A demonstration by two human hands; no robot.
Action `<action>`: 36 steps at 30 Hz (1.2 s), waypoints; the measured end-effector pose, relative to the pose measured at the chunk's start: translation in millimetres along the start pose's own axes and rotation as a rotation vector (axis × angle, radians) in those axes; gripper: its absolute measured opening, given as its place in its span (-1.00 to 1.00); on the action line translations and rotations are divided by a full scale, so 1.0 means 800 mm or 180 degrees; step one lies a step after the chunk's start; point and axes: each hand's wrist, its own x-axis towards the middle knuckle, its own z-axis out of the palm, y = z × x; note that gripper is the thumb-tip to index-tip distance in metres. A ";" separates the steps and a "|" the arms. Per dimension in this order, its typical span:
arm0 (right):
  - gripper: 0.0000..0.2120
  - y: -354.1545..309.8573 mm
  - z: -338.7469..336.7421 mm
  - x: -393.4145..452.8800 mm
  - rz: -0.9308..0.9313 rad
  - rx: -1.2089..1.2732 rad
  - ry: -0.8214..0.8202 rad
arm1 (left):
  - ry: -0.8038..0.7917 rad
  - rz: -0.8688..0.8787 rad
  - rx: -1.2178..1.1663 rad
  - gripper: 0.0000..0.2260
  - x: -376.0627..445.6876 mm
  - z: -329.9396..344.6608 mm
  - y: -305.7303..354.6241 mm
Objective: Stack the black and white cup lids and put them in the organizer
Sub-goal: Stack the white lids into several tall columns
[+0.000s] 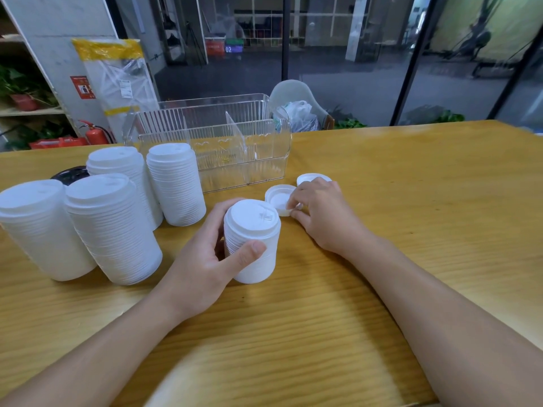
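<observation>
My left hand (205,257) grips a short stack of white cup lids (252,239) that stands on the wooden table (411,201). Just right of it my right hand (320,212) pinches the rim of a single upturned white lid (277,198). Another loose white lid (308,179) lies behind that hand, partly hidden by it. Several tall stacks of white lids (111,227) stand at the left. A black lid (69,174) shows behind them, mostly hidden. The clear plastic organizer (211,142) with dividers stands at the back of the table and holds no lids.
A pale chair (296,95) with a plastic bag (299,113) on it stands behind the table's far edge. Shelves with plants (17,89) and a red fire extinguisher (95,133) are at the far left. Bare tabletop stretches to the right and front.
</observation>
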 end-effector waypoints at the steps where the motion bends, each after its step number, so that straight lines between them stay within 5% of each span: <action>1: -0.96 -0.001 0.000 -0.001 0.0015 0.0070 0.0016 | 0.0002 0.0002 0.0002 -0.40 0.000 0.000 0.000; 17: -0.78 -0.020 -0.036 -0.006 0.1550 0.3867 0.0357 | -0.0076 0.0008 -0.0161 -0.44 0.001 -0.001 0.000; 25: -0.82 -0.045 -0.030 -0.011 0.1515 0.3968 -0.0004 | -0.0230 0.0026 -0.0189 -0.39 0.001 -0.003 0.001; 31: -0.51 -0.042 -0.034 -0.017 0.1078 0.3874 -0.0447 | -0.0228 0.0037 -0.0163 -0.43 0.002 -0.002 -0.002; 36: -0.52 -0.039 -0.042 -0.014 0.1077 0.3798 -0.0121 | -0.0245 0.0010 -0.0176 -0.39 0.001 -0.002 -0.001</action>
